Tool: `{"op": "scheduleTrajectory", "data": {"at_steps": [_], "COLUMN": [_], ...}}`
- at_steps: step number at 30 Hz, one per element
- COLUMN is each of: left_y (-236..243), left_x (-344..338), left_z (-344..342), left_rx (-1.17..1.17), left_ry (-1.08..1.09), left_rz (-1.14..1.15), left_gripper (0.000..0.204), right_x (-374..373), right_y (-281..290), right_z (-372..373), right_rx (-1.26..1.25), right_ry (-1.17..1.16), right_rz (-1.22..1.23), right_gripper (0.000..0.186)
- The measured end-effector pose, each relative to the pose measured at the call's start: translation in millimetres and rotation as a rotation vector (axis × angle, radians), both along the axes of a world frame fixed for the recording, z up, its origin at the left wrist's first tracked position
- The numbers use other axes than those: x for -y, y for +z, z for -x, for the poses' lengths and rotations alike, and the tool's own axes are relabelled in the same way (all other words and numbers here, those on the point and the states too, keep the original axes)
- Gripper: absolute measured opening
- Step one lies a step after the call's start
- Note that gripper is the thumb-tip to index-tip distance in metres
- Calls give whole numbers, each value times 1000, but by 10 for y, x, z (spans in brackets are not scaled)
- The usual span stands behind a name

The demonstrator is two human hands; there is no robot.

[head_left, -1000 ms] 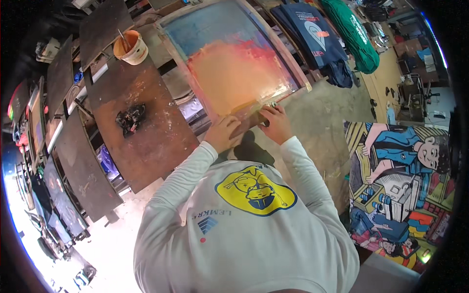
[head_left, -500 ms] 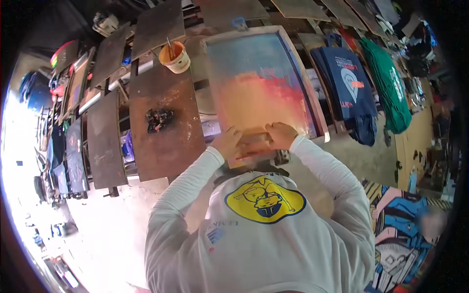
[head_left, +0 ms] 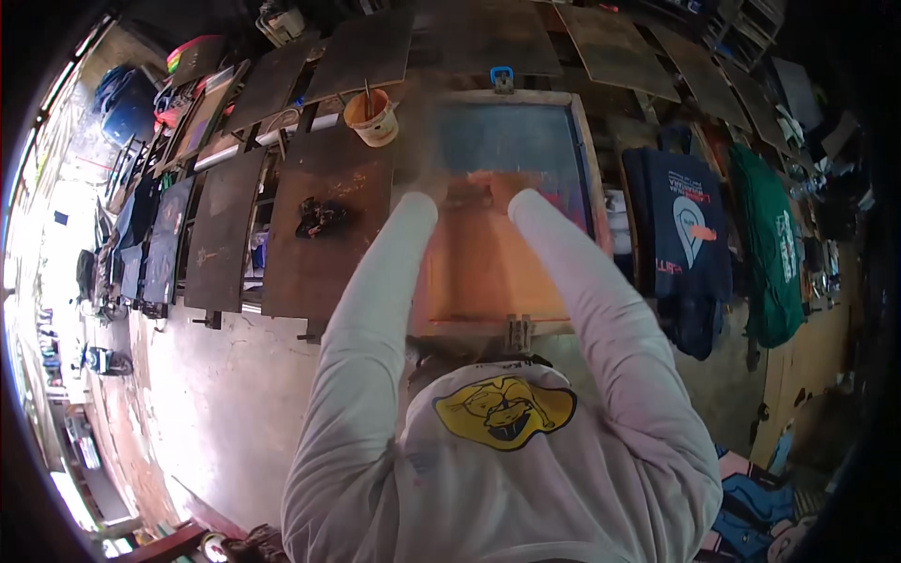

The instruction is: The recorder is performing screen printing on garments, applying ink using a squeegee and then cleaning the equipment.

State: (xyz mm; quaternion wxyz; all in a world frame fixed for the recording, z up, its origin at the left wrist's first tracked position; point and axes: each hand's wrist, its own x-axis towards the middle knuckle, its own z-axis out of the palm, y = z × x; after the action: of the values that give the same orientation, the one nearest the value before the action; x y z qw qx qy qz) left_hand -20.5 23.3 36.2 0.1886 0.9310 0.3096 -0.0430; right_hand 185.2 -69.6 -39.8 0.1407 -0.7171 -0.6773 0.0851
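A wooden screen-printing frame (head_left: 589, 169) lies in front of me, its mesh grey-blue at the far part and smeared orange over the near part. Across the mesh runs a wooden-handled squeegee (head_left: 467, 195), blurred by motion. My left hand (head_left: 429, 180) grips its left end, and my right hand (head_left: 509, 190) is closed round its right end. Both arms stretch forward, and the fingers are smeared. A hinge clamp (head_left: 519, 330) shows at the frame's near edge, and a blue clip (head_left: 503, 77) at its far edge.
Left of the frame, a dark board (head_left: 324, 263) bears a crumpled black lump (head_left: 319, 218). Behind it stands a paint-stained bucket (head_left: 372, 120) with a stick inside. Printed navy bags (head_left: 678, 225) and green cloth (head_left: 771, 249) hang over boards at right. More boards (head_left: 361, 52) line the back.
Both hands have pushed the squeegee away from me, from the frame's near end to about mid-mesh. My arms have straightened, and the whole view has shifted.
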Motion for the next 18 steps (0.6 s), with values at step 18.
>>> {"op": "scheduleTrajectory", "data": {"at_steps": [18], "left_y": [26], "left_x": [1829], "left_z": [1040], "left_rx": [-181], "left_ry": [139], "left_rz": [44], "left_gripper": [73], "right_x": [1993], "right_y": [647], "right_z": [1116], "right_rx": [-36], "right_ry": [-68], "right_rz": [194], "right_gripper": [31]}}
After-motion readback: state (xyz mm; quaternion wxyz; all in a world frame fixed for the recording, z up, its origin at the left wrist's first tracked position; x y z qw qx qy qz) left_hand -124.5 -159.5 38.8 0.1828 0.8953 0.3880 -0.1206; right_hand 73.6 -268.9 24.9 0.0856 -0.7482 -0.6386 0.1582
